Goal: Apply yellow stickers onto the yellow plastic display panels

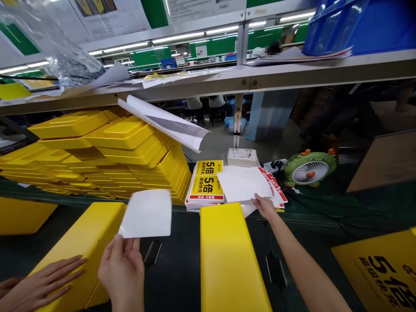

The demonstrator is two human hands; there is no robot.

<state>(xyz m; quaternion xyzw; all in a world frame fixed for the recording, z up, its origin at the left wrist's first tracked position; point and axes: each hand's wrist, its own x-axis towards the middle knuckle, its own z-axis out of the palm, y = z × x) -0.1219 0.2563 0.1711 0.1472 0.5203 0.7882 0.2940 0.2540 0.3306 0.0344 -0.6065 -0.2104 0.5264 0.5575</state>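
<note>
My left hand [122, 273] pinches a small white sheet [147, 214] by its lower left edge, held up in front of me. Farther off, my right hand [264, 206] grips the near corner of a larger white sheet [245, 182] on a pile of printed sheets. Beside it lies a stack of yellow printed label sheets [207, 180] with black characters and a red band. Between my arms stands a yellow box [229, 255] with a plain side up. Another yellow box [87, 242] is at the left, with a co-worker's hand [48, 281] resting on it.
Stacked yellow plastic covers [139, 151] fill the back left, under a curled paper [169, 123] hanging from the shelf [208, 84]. A green fan [310, 169] and a white switch box [242, 157] stand behind the sheets. At right is a printed yellow box [380, 264].
</note>
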